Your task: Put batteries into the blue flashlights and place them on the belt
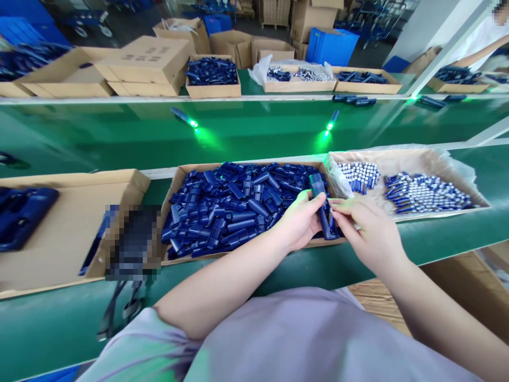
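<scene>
My left hand (301, 222) is wrapped round a dark blue flashlight (317, 184), which leans with its wide head away from me. Thumb and fingers of my right hand (368, 225) are pinched together at the flashlight's right side, on a slim battery (331, 216) lying along an opening there. My fingers partly cover the battery, so how deep it sits cannot be seen. Below both hands is a cardboard tray (175, 183) heaped with dark blue plastic flashlight parts (238, 204). Right of it, a plastic-lined cardboard box (433, 159) holds many blue-and-white batteries (425, 192).
Two lit flashlights (185, 116) (332, 121) lie on the green belt (254, 127) beyond the trays. Another cardboard tray (59, 212) is at left, beside a pixelated dark object (133, 239) with a strap. Filled boxes (212, 87) line the far side; a person's arm (483, 53) reaches in at upper right.
</scene>
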Demonstrator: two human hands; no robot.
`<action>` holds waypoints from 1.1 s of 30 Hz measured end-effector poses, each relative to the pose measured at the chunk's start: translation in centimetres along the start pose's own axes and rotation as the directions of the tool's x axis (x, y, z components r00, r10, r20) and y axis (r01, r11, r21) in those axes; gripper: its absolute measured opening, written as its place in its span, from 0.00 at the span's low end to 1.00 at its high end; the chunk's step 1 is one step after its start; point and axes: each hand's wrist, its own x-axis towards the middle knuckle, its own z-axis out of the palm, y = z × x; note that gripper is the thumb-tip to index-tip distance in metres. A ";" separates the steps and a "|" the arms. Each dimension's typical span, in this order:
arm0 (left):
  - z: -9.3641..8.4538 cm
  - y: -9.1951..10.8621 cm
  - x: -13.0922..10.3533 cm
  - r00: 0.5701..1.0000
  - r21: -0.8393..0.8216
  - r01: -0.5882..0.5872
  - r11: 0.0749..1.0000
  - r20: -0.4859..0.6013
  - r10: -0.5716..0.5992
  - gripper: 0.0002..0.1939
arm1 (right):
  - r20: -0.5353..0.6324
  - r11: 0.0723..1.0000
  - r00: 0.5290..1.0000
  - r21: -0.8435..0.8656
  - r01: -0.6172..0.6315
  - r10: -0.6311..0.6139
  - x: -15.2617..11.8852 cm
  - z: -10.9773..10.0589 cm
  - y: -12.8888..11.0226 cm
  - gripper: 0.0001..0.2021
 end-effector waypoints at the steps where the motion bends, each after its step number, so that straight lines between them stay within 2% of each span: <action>1: 0.0 0.0 0.0 1.000 -0.015 -0.002 1.000 0.006 0.002 0.10 | 0.013 0.993 0.995 -0.056 0.101 -0.100 -0.1 0.0 0.2 0.08; 4: -0.1 0.1 0.1 0.999 -0.025 0.002 1.000 0.032 -0.001 0.11 | 0.106 0.924 0.948 -0.214 0.316 -0.300 -0.5 -0.3 0.4 0.13; 6: -0.2 0.0 0.1 0.999 -0.007 0.005 1.000 0.042 -0.005 0.10 | 0.176 0.870 0.915 -0.286 0.401 -0.363 -0.7 -0.8 0.4 0.15; 8: -0.2 0.1 0.1 0.999 -0.008 0.005 1.000 0.039 -0.004 0.10 | 0.200 0.858 0.897 -0.268 0.437 -0.394 -0.5 -1.8 0.6 0.15; 10: 0.0 0.3 -0.1 0.999 -0.036 -0.002 0.999 0.042 0.004 0.11 | 0.112 0.914 0.939 -0.215 0.343 -0.326 0.3 -2.9 1.2 0.15; 12: 0.5 0.8 -0.4 0.998 -0.086 -0.032 0.996 0.049 0.037 0.11 | -0.089 0.981 0.990 -0.169 0.090 -0.106 1.8 -3.3 2.2 0.14; 13: 0.8 1.3 -0.5 0.997 -0.111 -0.062 0.992 0.032 0.066 0.11 | -0.164 0.989 0.986 -0.141 -0.037 0.014 2.8 -3.1 2.8 0.13; 14: 1.1 1.9 -0.7 0.995 -0.134 -0.102 0.986 -0.009 0.102 0.11 | -0.166 0.985 0.981 -0.119 -0.121 0.101 3.9 -2.5 3.2 0.12; 15: 1.5 2.6 -1.0 0.988 -0.152 -0.150 0.977 -0.068 0.141 0.12 | -0.093 0.984 0.986 -0.101 -0.145 0.136 5.1 -1.5 3.5 0.11; 17: 2.0 4.2 -1.4 0.955 -0.173 -0.258 0.951 -0.193 0.224 0.14 | 0.166 0.995 0.983 -0.066 -0.071 0.081 7.4 1.3 3.3 0.10; 19: 2.2 5.7 -1.8 0.922 -0.177 -0.343 0.923 -0.251 0.294 0.13 | 0.353 1.000 0.935 -0.021 0.012 -0.004 9.4 4.4 2.3 0.09; 21: 2.2 6.8 -2.0 0.905 -0.181 -0.391 0.902 -0.253 0.341 0.12 | 0.405 0.999 0.914 0.004 0.038 -0.036 10.9 6.8 1.1 0.09; 23: 1.9 7.3 -1.9 0.896 -0.188 -0.411 0.892 -0.264 0.357 0.11 | 0.433 0.999 0.901 0.011 0.032 -0.034 11.7 7.9 0.3 0.11; 25: 1.6 7.3 -1.6 0.897 -0.199 -0.401 0.894 -0.282 0.340 0.11 | 0.439 1.000 0.898 0.013 0.015 -0.019 12.0 7.6 0.3 0.10; 28: 1.2 6.6 -1.0 0.913 -0.187 -0.344 0.920 -0.296 0.281 0.12 | 0.398 1.000 0.917 -0.003 -0.018 0.018 11.2 5.3 1.2 0.11; 31: 1.2 5.3 -0.7 0.930 -0.114 -0.234 0.965 -0.317 0.188 0.11 | 0.233 0.986 0.962 0.044 -0.159 0.145 9.1 2.4 2.4 0.14; 33: 1.1 4.1 -0.7 0.941 -0.064 -0.115 0.991 -0.326 0.088 0.10 | 0.103 0.918 0.955 0.264 -0.297 0.279 7.0 1.0 2.9 0.16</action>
